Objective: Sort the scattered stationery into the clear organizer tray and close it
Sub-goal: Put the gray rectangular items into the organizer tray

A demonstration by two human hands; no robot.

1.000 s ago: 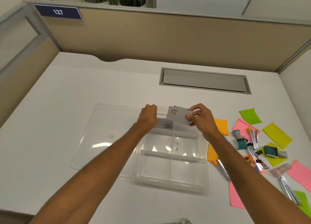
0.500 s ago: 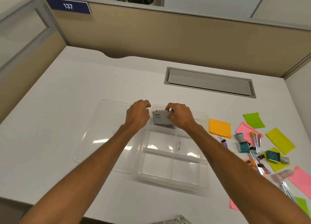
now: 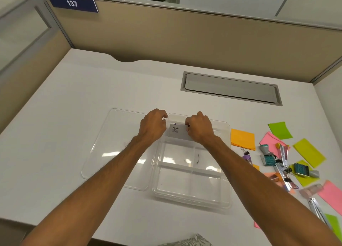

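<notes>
- Head view: my right hand [image 3: 199, 129] pinches the grey box [image 3: 177, 132] in the far compartment of the tray [image 3: 192, 199]. My left hand [image 3: 152, 128] is curled at the box's left end, grip unclear.
- Risk: the box looks propped up; left like that, the lid [image 3: 114, 153] may not shut.

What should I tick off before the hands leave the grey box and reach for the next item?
1. The grey box sits over the far compartment of the tray: ok.
2. The box lies flat on the bottom: cannot tell.
3. The right hand is off the box: not ok, its fingers grip the right end.
4. The left hand is free: cannot tell, fingers curled at the box's left end.
5. The lid is off, lying left of the tray: ok.
6. The orange notes and other stationery wait right of the tray: ok.
</notes>
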